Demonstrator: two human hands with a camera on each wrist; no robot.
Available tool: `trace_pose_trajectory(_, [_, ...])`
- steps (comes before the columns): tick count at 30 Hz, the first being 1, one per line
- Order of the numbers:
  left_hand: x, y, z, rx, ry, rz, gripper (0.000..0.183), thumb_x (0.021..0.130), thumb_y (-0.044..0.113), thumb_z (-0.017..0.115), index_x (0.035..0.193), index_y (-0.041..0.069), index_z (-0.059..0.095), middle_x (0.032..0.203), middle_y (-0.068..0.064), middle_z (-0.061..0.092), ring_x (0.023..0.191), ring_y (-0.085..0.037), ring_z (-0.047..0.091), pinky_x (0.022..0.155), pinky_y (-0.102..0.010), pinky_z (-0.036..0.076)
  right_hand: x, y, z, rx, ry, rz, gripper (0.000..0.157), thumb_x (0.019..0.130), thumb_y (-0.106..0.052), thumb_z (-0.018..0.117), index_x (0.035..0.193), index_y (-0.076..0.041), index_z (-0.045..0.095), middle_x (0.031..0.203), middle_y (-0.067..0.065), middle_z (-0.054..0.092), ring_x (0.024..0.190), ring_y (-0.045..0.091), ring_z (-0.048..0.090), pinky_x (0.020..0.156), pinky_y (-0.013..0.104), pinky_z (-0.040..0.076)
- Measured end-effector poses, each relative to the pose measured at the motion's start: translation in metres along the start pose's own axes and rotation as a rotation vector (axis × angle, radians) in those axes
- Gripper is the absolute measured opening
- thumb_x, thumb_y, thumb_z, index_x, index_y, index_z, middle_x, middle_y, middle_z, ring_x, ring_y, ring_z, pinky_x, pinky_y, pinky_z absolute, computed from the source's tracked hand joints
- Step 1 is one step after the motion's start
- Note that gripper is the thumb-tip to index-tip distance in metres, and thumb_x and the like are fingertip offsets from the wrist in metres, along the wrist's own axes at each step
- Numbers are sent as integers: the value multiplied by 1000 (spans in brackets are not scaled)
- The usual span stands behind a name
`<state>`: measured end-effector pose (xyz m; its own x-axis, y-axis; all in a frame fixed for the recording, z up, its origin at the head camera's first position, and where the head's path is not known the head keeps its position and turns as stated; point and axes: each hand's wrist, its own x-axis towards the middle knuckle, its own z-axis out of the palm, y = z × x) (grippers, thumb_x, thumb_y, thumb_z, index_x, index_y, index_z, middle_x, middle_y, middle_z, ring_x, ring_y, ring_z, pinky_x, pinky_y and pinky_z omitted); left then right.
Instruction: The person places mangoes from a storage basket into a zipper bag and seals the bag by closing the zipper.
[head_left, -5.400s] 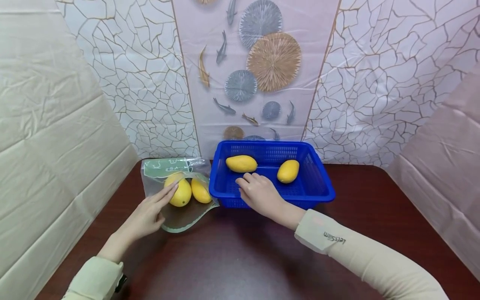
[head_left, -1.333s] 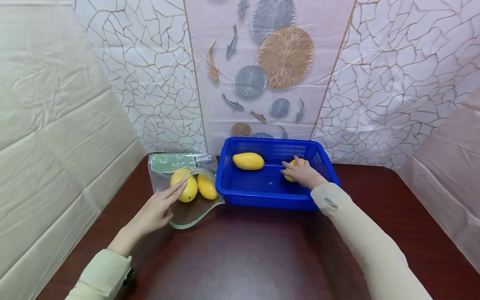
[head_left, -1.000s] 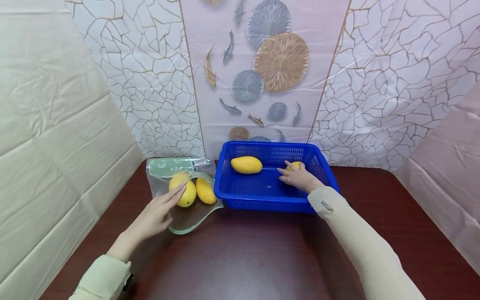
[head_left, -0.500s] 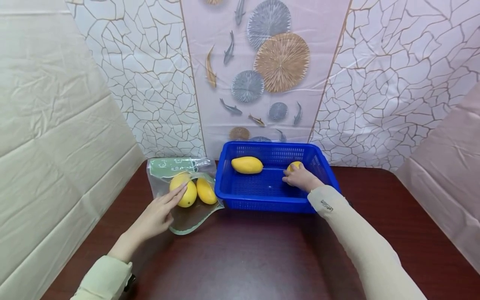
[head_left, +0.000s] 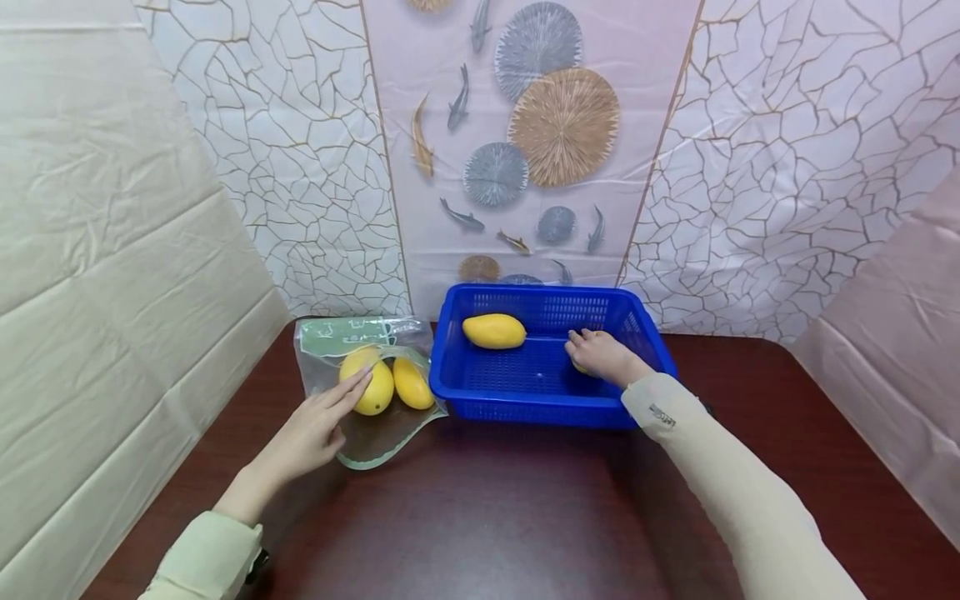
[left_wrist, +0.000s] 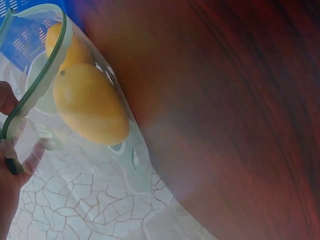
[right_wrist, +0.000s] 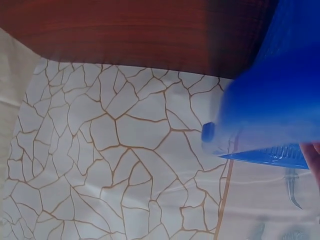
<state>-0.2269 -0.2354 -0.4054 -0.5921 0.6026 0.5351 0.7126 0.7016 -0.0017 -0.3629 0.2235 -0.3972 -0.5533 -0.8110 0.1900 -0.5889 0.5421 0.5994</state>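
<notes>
In the head view my left hand (head_left: 315, 425) is at the mouth of a clear zip bag (head_left: 341, 336), its fingers straight and close against a large mango (head_left: 378, 392). A second mango (head_left: 412, 383) lies beside that one in the bag. The left wrist view shows the bag's green zip rim (left_wrist: 42, 75) running between spread thumb and fingers. My right hand (head_left: 602, 356) is down in the blue basket (head_left: 540, 402), fingers curled over a mango (head_left: 580, 367) that it mostly hides. Only a sliver of that hand (right_wrist: 313, 162) shows in the right wrist view.
Another mango (head_left: 494, 331) lies at the basket's back left. The basket stands right beside the bag on a dark wooden table (head_left: 487, 517). Patterned cloth (head_left: 562, 125) hangs behind, and pale cloth (head_left: 112, 275) hangs at the left.
My right hand came from the basket's front left to the right-hand mango; its spread fingers then closed round it. My left hand keeps its place at the bag.
</notes>
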Motion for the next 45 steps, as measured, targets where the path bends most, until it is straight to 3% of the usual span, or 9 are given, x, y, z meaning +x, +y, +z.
trace_pose_trajectory(5, [0, 0, -1, 7, -7, 0, 92, 58, -13, 64, 144, 3, 37, 147, -10, 41, 89, -17, 53, 69, -34, 41, 0, 1, -2, 91, -20, 28, 30, 71, -4, 71, 97, -3, 57, 76, 16, 59, 66, 31, 57, 55, 38, 50])
trace_pose_trajectory(7, [1, 0, -2, 8, -10, -2, 92, 58, -13, 65, 144, 3, 38, 147, -10, 41, 90, -18, 53, 69, -34, 41, 0, 1, -4, 94, -44, 42, 37, 71, -8, 73, 105, -5, 59, 78, 17, 58, 67, 31, 55, 53, 38, 50])
trace_pose_trajectory(11, [0, 0, -3, 1, -13, -8, 95, 58, -13, 65, 146, 6, 34, 148, -10, 40, 94, -18, 54, 70, -35, 41, 1, 0, -8, 81, -82, 81, 21, 77, -9, 69, 97, -5, 66, 82, 19, 57, 69, 31, 54, 53, 37, 52])
trace_pose_trajectory(15, [-1, 0, -3, -3, -14, -10, 97, 58, -13, 65, 147, 7, 32, 149, -10, 39, 96, -18, 54, 71, -36, 42, 1, -1, -9, 73, -67, 124, 5, 81, -5, 64, 81, 0, 62, 79, 21, 58, 66, 32, 56, 55, 39, 53])
trace_pose_trajectory(19, [-3, 1, -2, -4, -12, -14, 98, 57, -13, 66, 147, 7, 31, 149, -10, 39, 92, -18, 53, 71, -36, 42, -3, -1, -9, 58, -37, 156, 7, 80, -2, 64, 82, 2, 60, 79, 24, 60, 62, 34, 58, 53, 40, 53])
trace_pose_trajectory(25, [-3, 2, -2, 3, -13, -13, 99, 57, -13, 67, 147, 7, 32, 147, -11, 41, 89, -17, 52, 70, -34, 41, -9, -1, -15, 95, -63, 216, 23, 74, -5, 72, 91, 1, 59, 79, 22, 58, 67, 35, 57, 52, 41, 53])
trace_pose_trajectory(34, [-2, 0, -1, 3, 4, 0, 100, 56, -15, 67, 147, 8, 33, 147, -9, 41, 87, -17, 51, 67, -32, 40, -13, 2, -20, 229, -45, 294, 16, 72, -3, 72, 81, -1, 59, 81, 21, 54, 69, 35, 54, 55, 43, 53])
trace_pose_trajectory(45, [-3, 0, -2, 7, -3, -5, 95, 56, -14, 67, 144, 4, 37, 149, -8, 39, 85, -16, 51, 69, -34, 41, -14, 5, -20, 345, -77, 359, 23, 73, -7, 71, 94, -2, 63, 88, 24, 57, 67, 35, 54, 58, 45, 51])
